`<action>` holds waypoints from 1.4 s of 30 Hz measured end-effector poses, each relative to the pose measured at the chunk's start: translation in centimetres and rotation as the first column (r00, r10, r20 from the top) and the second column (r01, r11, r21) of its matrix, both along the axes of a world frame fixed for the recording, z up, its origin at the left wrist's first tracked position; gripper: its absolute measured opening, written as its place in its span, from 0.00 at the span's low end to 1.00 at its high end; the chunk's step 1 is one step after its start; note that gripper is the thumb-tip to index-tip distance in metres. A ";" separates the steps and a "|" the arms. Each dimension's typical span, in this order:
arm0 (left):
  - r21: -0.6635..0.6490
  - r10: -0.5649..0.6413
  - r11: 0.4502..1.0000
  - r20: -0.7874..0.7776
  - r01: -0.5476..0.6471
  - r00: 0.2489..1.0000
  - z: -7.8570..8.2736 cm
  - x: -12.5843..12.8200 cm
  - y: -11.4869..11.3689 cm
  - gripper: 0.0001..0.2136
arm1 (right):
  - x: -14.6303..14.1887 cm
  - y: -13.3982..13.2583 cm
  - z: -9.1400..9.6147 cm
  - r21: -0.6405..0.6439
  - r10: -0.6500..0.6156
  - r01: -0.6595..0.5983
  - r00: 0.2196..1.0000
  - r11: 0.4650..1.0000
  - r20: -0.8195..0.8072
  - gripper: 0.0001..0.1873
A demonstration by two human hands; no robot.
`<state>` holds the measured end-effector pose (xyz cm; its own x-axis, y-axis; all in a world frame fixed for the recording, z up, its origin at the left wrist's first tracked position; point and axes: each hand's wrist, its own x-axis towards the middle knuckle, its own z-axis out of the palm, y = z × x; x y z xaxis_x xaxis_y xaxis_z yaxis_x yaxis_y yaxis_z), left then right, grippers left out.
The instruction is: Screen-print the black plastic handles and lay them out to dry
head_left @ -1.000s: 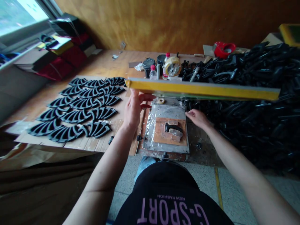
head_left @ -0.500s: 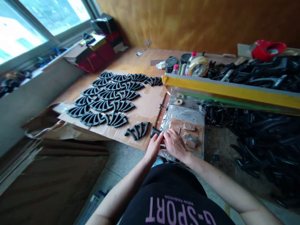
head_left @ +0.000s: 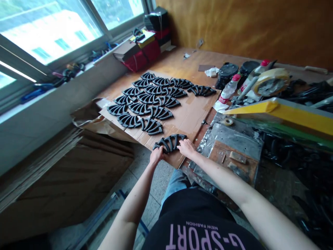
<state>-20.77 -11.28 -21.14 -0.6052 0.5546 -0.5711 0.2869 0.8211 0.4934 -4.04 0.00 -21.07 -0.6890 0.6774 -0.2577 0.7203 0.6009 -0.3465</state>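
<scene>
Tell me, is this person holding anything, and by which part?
Yes: the left hand and right hand hold a black fan-shaped piece by its two opposite ends, on the cardboard.

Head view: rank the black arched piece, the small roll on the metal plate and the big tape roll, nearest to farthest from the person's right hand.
1. Black arched piece: touching the fingertips of the right hand, just to its left.
2. Small roll: ahead and to the right, on the metal plate.
3. Large tape roll: farthest, back and to the right.

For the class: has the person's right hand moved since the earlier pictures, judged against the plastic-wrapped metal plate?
Yes. The right hand has moved left, off the plastic-wrapped metal plate, and now rests on the black ribbed piece on the cardboard.
</scene>
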 end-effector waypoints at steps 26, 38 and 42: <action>0.523 0.188 0.850 -0.202 -0.057 0.961 -2.4 5.2 0.0 0.22 | -6.3 -3.1 0.0 0.076 0.024 -0.025 1.000 0.997 0.014 0.19; 0.638 -0.068 0.723 -0.314 0.264 0.947 0.0 6.8 11.4 0.21 | -3.3 8.3 2.3 0.153 -0.199 0.219 0.971 0.964 -0.137 0.17; 0.675 -0.271 0.629 -0.274 0.386 0.923 1.6 4.8 21.4 0.19 | -4.1 16.3 2.5 0.159 -0.415 0.434 0.899 0.887 -0.138 0.18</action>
